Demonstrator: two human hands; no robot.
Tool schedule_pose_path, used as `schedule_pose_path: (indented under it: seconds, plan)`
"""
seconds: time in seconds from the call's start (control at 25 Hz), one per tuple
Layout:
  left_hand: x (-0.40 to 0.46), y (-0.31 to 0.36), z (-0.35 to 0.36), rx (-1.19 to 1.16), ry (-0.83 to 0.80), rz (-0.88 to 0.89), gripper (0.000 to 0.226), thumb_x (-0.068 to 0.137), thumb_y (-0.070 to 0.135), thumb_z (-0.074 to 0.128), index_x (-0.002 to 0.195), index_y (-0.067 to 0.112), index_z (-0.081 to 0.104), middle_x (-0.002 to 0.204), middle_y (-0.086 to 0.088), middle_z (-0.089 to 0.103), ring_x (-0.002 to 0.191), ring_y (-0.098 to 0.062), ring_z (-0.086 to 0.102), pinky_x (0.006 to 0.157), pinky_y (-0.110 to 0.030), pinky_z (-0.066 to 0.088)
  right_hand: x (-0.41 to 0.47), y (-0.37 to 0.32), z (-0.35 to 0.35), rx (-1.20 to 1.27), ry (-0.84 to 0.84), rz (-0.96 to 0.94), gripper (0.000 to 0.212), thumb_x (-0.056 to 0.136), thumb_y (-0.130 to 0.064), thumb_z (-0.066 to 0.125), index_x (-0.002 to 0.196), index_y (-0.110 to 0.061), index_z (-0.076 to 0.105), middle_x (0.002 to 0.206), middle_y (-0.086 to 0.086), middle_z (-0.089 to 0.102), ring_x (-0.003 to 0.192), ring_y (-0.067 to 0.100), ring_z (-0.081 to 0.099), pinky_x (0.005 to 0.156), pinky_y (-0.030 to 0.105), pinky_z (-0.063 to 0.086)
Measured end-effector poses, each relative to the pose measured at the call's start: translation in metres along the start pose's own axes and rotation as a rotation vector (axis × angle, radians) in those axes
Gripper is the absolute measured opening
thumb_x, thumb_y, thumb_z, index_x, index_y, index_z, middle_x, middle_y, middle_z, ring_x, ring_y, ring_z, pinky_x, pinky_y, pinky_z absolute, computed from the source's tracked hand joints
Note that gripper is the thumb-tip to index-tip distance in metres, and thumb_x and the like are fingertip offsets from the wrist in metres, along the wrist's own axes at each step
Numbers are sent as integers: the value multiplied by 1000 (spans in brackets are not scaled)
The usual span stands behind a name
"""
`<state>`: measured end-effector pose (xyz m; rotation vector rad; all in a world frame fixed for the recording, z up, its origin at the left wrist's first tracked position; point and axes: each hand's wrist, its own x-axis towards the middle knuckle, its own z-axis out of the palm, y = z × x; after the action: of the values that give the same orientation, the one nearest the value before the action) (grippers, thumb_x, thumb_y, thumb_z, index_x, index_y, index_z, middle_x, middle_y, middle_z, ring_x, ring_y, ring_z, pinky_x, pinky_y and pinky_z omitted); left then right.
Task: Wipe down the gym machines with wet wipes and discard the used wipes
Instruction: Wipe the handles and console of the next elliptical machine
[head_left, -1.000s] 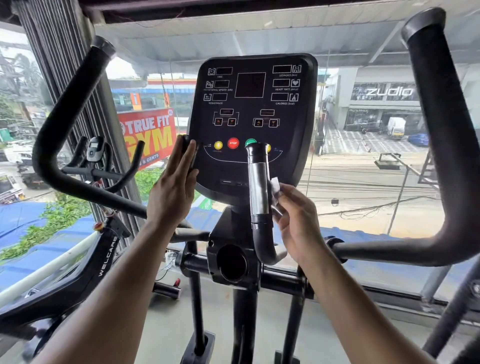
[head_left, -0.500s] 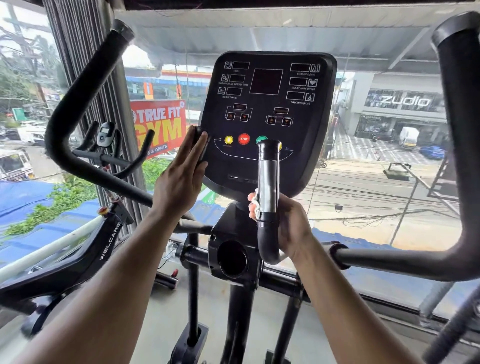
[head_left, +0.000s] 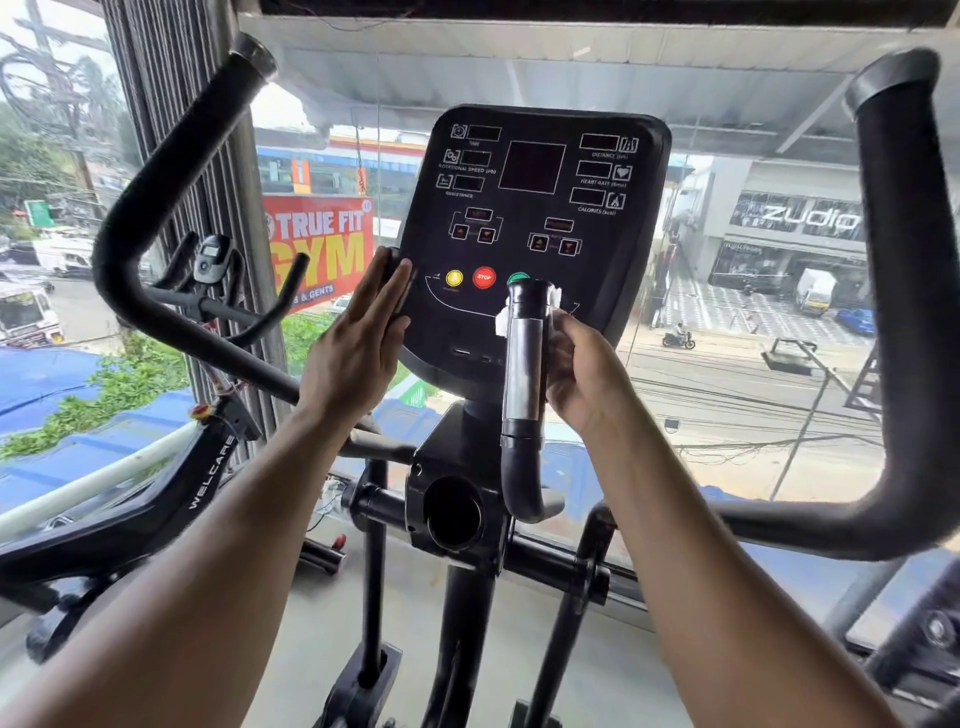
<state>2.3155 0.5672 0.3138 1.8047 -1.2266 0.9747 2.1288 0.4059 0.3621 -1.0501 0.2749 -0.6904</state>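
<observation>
I stand at an elliptical machine with a black console (head_left: 535, 171). In front of it rises a short pulse grip (head_left: 523, 374) with a metal sleeve. My right hand (head_left: 582, 374) wraps a white wet wipe (head_left: 503, 321) round the upper part of that grip; the wipe shows on both sides of the post near its top. My left hand (head_left: 358, 353) lies flat with straight fingers against the other short grip at the console's left edge, which it mostly hides.
Two tall black swing handles stand at the left (head_left: 156, 249) and right (head_left: 904, 291). A black Welcare exercise bike (head_left: 208, 467) stands at the left by the window. Behind the machine is a glass wall over a street.
My right hand has slid up the pulse grip with the wipe, from near its lower end to near its top. My left hand has stayed flat at the console's left edge.
</observation>
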Motion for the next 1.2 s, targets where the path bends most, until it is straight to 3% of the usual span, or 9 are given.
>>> schedule_pose_path:
  seconds: [0.12, 0.2, 0.28, 0.36, 0.48, 0.64, 0.96, 1.08, 1.2]
  plan:
    - [0, 1, -1, -1, 7, -12, 58, 109, 26, 49, 163, 29, 29, 172, 11, 17, 120, -28, 68, 60, -34, 57, -11, 10, -6, 40, -156, 134, 38, 100, -13, 41, 102, 1, 77, 102, 15, 73, 82, 22, 72, 78, 28, 58]
    - [0, 0, -1, -5, 12, -12, 59, 109, 24, 51, 163, 29, 29, 172, 12, 16, 116, -30, 69, 60, -31, 55, -27, 22, -18, -127, -115, 58, 33, 101, -8, 42, 94, -2, 74, 86, 10, 74, 73, 19, 70, 68, 27, 57]
    - [-1, 0, 0, -3, 10, -3, 59, 109, 24, 51, 163, 29, 29, 172, 12, 16, 116, -31, 69, 59, -28, 50, -40, 22, -34, -457, 51, -287, 22, 103, -6, 51, 91, -9, 70, 76, 0, 73, 73, 12, 69, 71, 27, 57]
    - [-1, 1, 0, -2, 2, -20, 59, 109, 25, 50, 163, 30, 28, 172, 13, 15, 118, -31, 68, 60, -30, 52, -42, 8, -39, -877, 162, -781, 13, 100, -4, 58, 100, -11, 70, 90, -3, 74, 86, 0, 68, 83, 18, 54]
    - [-1, 4, -1, -21, -11, -35, 59, 110, 27, 48, 164, 32, 26, 172, 16, 12, 119, -31, 68, 64, -40, 59, -24, -13, -26, -1299, -100, -1275, 17, 100, 1, 57, 111, 0, 70, 115, 7, 71, 110, 12, 65, 101, 24, 49]
    - [-1, 1, 0, -11, -17, -13, 59, 110, 29, 47, 164, 33, 23, 172, 17, 9, 115, -32, 70, 58, -37, 60, -19, 6, -36, -1468, -201, -1264, 33, 105, -3, 46, 132, 3, 64, 142, 12, 60, 140, 26, 49, 115, 43, 42]
    - [0, -1, 0, 18, -29, -20, 60, 110, 28, 45, 165, 32, 21, 173, 15, 7, 117, -35, 69, 57, -37, 58, -54, 36, -65, -1693, -564, -1390, 31, 109, -4, 43, 125, 5, 68, 134, 15, 66, 139, 30, 51, 115, 48, 41]
    - [0, 0, -1, 18, -58, -19, 63, 110, 27, 45, 166, 34, 17, 173, 16, 4, 128, -34, 62, 59, -33, 55, -18, 0, -36, -1764, -450, -1375, 29, 106, 1, 45, 121, 2, 70, 130, 13, 67, 139, 31, 50, 116, 48, 39]
    - [0, -1, -1, -4, -76, -5, 62, 111, 26, 45, 166, 32, 16, 172, 16, 1, 124, -32, 65, 48, -18, 40, -4, -12, -13, -1825, -304, -1318, 35, 100, -1, 40, 117, -1, 71, 123, 11, 68, 139, 29, 48, 117, 43, 39]
